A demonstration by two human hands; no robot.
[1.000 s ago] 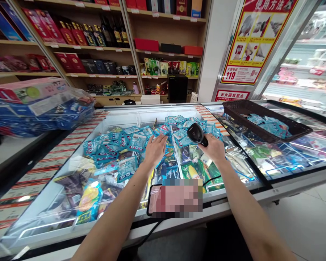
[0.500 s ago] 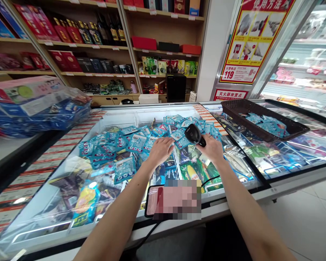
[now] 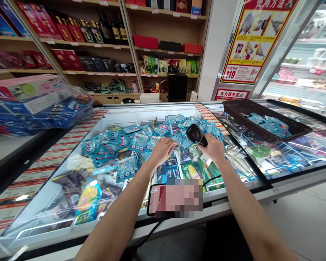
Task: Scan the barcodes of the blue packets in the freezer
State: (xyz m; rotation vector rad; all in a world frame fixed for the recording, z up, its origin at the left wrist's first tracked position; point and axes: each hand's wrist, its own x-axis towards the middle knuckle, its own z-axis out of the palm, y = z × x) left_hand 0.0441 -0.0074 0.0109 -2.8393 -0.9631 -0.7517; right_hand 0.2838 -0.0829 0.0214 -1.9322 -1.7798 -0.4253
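Left hand (image 3: pixel 163 150), bare: shifted rightward, beside the white wire divider (image 3: pixel 178 166); fingers bent, any hold on a packet cannot be told. Right hand (image 3: pixel 213 146): closed round one black plastic handheld scanner (image 3: pixel 195 134), above light-blue flat plastic packets (image 3: pixel 126 168). Risk, judged: the thin black cord (image 3: pixel 212 179), if pulled, could snag the black-edged phone (image 3: pixel 153 201). Against the earlier frame: scanner nearly unmoved.

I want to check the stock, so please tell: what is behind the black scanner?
Blue packets show around the black scanner; whatever lies directly behind it is covered.
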